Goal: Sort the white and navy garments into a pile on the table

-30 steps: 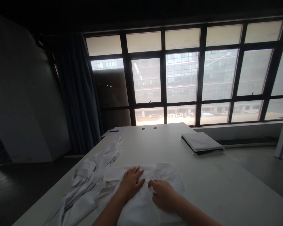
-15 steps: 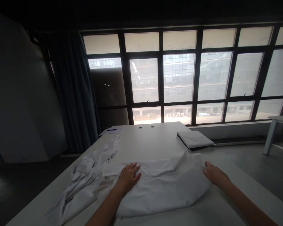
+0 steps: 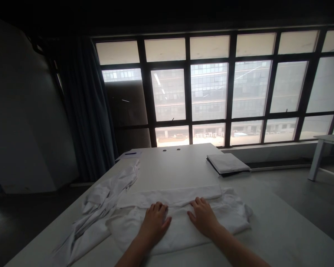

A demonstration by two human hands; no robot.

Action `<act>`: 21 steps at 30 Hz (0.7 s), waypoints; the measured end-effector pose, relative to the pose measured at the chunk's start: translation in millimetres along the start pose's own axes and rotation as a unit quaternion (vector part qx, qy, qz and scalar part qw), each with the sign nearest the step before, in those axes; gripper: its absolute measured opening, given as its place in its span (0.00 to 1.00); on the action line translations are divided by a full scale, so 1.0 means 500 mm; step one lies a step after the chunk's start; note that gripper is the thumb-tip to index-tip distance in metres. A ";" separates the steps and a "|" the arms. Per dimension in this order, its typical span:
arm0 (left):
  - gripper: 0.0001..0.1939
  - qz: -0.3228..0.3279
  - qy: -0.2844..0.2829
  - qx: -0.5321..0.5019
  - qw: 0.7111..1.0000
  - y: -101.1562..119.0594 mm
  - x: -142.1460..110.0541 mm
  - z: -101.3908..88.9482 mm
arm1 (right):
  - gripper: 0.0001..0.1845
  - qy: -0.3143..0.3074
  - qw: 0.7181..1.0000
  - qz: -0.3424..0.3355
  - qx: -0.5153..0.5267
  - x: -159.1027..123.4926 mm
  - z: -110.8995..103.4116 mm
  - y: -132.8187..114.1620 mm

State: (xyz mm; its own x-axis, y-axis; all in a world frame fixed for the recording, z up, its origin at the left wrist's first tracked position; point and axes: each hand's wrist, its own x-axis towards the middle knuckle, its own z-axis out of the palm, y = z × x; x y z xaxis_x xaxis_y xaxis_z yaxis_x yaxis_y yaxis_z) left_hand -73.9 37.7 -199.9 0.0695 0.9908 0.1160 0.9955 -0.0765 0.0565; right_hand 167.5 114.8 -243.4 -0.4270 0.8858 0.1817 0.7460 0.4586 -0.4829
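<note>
Since the earlier frame, the right hand [image 3: 203, 218] had moved in from the far right edge of the white cotton garment [image 3: 169, 196] to sit near the middle, and the garment's far side now lay in a long, straight folded band instead of a loose bunch. The left hand [image 3: 155, 224] stayed close to where it had been, resting just beside the right hand with a small gap between them. Both hands lay palm down on the fabric with their fingers spread, pressing it flat; neither was clenched or grasping anything. The garment lay at the near end of a long white table [image 3: 169, 167], wrinkled along its lower layers, with its right corner bunched a little. Just to its left, and touching it, lay a crumpled second white garment [image 3: 100, 211], trailing toward the table's left edge. Farther along, a folded pale grey cloth [image 3: 226, 162] sat on a dark layer [image 3: 221, 171] near the right edge, well apart from the hands. A blue pen [image 3: 130, 153] lay on a sheet of paper [image 3: 125, 156] at the far left corner, and any writing on that sheet was too small to read. Beyond the table stood a large gridded window [image 3: 208, 89], with a dark curtain [image 3: 78, 107] at its left.
</note>
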 end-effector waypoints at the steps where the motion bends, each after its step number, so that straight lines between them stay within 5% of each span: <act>1: 0.20 -0.003 0.000 0.003 1.000 -0.002 0.000 0.000 | 0.16 0.007 1.000 -0.004 0.010 -0.006 0.003 0.005; 8: 0.13 -0.043 -0.008 0.008 0.999 -0.006 0.015 -0.005 | 0.09 -0.022 0.995 -0.054 0.078 -0.030 -0.011 0.044; 14: 0.16 -0.118 -0.022 0.004 0.993 -0.039 0.016 -0.005 | 0.10 -0.027 0.988 -0.087 0.123 -0.037 -0.031 0.023; 21: 0.13 -0.104 -0.041 -0.039 0.993 -0.053 0.021 -0.006 | 0.13 -0.061 0.984 -0.140 0.095 -0.055 -0.057 -0.007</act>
State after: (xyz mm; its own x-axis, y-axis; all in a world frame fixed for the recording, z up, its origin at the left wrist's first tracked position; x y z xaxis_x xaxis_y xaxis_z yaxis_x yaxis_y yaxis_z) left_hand -99.6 49.8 -197.1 -0.1290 0.9916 0.0134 0.9810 0.1256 0.1478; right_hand 191.3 91.0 -222.2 -0.6686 0.7067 0.2316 0.4872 0.6515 -0.5815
